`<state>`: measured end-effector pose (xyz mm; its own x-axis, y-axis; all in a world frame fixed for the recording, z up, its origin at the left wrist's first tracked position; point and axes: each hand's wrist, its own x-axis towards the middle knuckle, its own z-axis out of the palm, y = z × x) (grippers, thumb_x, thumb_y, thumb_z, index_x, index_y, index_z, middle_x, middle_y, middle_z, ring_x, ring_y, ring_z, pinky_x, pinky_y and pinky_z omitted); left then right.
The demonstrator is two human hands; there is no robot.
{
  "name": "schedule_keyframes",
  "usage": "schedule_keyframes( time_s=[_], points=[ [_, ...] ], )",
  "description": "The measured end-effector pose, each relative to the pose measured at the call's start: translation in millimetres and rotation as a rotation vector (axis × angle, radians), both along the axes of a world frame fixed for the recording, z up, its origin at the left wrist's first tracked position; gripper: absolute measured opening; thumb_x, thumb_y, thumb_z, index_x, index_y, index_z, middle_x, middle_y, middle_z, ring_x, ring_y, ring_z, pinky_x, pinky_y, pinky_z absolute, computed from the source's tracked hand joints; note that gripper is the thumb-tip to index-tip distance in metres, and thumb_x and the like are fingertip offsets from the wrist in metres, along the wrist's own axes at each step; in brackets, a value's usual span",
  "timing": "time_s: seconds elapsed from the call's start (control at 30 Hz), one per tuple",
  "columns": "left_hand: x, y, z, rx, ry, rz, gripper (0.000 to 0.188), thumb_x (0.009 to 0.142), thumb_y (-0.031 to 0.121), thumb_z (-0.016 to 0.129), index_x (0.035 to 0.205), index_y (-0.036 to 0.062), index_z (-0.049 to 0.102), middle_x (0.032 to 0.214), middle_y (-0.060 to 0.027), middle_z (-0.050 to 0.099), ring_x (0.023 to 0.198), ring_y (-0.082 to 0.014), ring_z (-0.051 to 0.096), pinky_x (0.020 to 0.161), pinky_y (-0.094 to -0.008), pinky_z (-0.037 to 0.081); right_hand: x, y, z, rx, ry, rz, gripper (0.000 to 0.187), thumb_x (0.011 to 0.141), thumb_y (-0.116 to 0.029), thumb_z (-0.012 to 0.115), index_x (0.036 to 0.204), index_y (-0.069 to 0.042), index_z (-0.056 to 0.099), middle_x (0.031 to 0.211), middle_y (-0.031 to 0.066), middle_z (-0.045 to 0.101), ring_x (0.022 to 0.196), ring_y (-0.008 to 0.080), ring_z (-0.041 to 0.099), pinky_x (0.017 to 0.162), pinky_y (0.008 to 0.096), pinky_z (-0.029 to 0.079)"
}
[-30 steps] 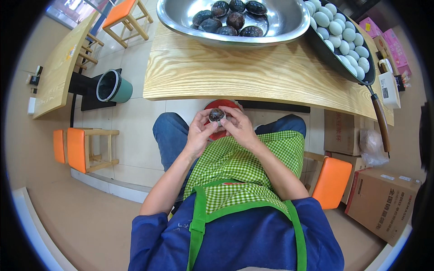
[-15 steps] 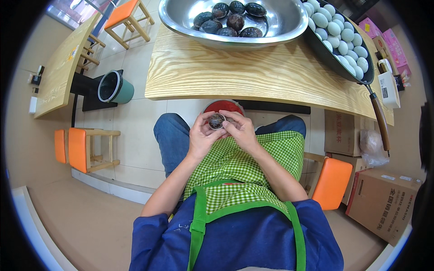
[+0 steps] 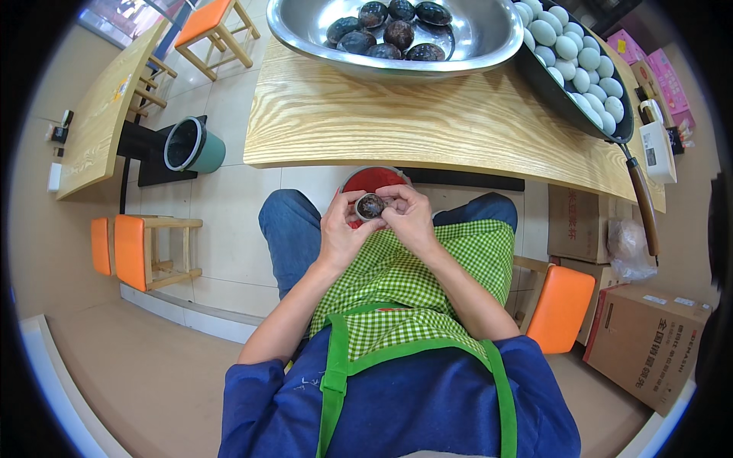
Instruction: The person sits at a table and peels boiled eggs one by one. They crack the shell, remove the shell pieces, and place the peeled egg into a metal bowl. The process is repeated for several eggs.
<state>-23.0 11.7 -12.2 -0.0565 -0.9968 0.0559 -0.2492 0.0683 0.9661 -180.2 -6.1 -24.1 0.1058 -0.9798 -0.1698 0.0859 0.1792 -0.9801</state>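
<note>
Between my hands is a dark, mottled preserved egg [image 3: 371,205], with a pale rim of shell still around its edge. My left hand [image 3: 340,229] wraps it from the left, fingers closed. From the right, the fingertips of my right hand [image 3: 409,221] pinch at the shell edge. Both hands are above my lap, over the near side of a red bucket [image 3: 372,179]. On the table, a steel basin [image 3: 328,61] bears several peeled dark eggs [image 3: 398,34]. To its right, a black frying pan [image 3: 544,84] is heaped with pale unpeeled eggs [image 3: 566,47].
The wooden table [image 3: 427,114] has its front edge just beyond my hands, and the pan's handle [image 3: 643,198] juts past it. Cardboard boxes [image 3: 649,343] and an orange chair [image 3: 561,309] stand at my right. A green bin [image 3: 206,151] and orange stools [image 3: 131,252] are on the left.
The egg has shifted slightly right and turned, showing more of its dark surface. My right hand's fingers have curled in and moved to its right edge.
</note>
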Motion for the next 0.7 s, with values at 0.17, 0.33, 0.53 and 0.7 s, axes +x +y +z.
schedule_keyframes(
  time_s=[0.17,0.33,0.53,0.7],
  points=[
    [1.6,0.5,-1.6,-0.003,-0.086,0.006,0.053,0.073,0.004,0.082,0.117,-0.0034,0.053,0.104,-0.0129,0.068,0.094,-0.0171,0.068,0.078,-0.0296,0.058,2.3,-0.5,6.5,0.01,0.19,-0.055,0.026,0.074,0.004,0.059,0.1,0.007,0.062,0.086,0.0119,0.067,0.072,0.0143,0.067,0.063,0.0271,0.056],
    [6.5,2.3,-7.0,-0.011,-0.103,0.004,0.052,0.074,0.003,0.081,0.117,-0.003,0.053,0.102,-0.0132,0.069,0.091,-0.0174,0.069,0.078,-0.0299,0.059,5.2,3.0,14.6,-0.054,0.318,-0.015,0.023,0.073,0.004,0.06,0.096,0.006,0.064,0.077,0.0124,0.068,0.068,0.0153,0.066,0.063,0.0274,0.056],
    [8.2,0.2,-10.3,0.068,0.051,-0.053,0.051,0.077,0.003,0.079,0.119,-0.0026,0.051,0.105,-0.0137,0.068,0.089,-0.0177,0.069,0.074,-0.0291,0.059,5.4,4.1,0.6,0.0,0.165,-0.053,0.015,0.075,0.003,0.061,0.09,0.005,0.064,0.077,0.0103,0.068,0.064,0.0132,0.065,0.059,0.0263,0.055],
    [11.3,-3.4,-11.2,0.251,0.335,-0.107,0.051,0.08,0.003,0.077,0.123,-0.0018,0.049,0.107,-0.014,0.067,0.087,-0.0163,0.068,0.07,-0.0279,0.058,-4.0,-0.6,-1.1,0.103,0.008,-0.039,0.009,0.08,0.002,0.063,0.089,0.003,0.062,0.074,0.0072,0.066,0.059,0.0106,0.062,0.053,0.0233,0.054]
  ],
)
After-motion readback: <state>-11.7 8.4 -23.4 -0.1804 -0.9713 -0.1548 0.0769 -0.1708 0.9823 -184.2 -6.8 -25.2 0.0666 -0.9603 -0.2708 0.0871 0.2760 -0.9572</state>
